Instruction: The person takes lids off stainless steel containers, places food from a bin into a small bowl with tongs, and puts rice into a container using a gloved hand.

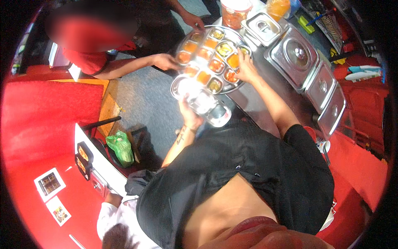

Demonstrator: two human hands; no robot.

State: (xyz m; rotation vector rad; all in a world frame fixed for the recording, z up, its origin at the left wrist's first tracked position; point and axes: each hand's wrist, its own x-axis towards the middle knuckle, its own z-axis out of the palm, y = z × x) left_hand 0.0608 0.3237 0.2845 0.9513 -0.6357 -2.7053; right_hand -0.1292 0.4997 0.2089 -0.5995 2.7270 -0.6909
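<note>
My left hand [189, 113] holds an empty steel compartment dish [218, 114], its surface bright with glare. My right hand [247, 68] grips the edge of a filled steel compartment dish [216, 65] on a large round steel tray [228, 90]. Several such dishes stand side by side there, with orange sauce, reddish food and green slices in their compartments. A co-worker's hand [166, 62] touches the left side of the dishes; the co-worker's other hand [194, 22] is at the tray's far edge.
Lidded steel food pans [293, 57] line the counter [248, 104] at right. A clear tub of reddish food [235, 15] stands behind the tray. At lower left are a green plastic bag [120, 148], a white table edge [93, 149] and another person's arm [108, 208].
</note>
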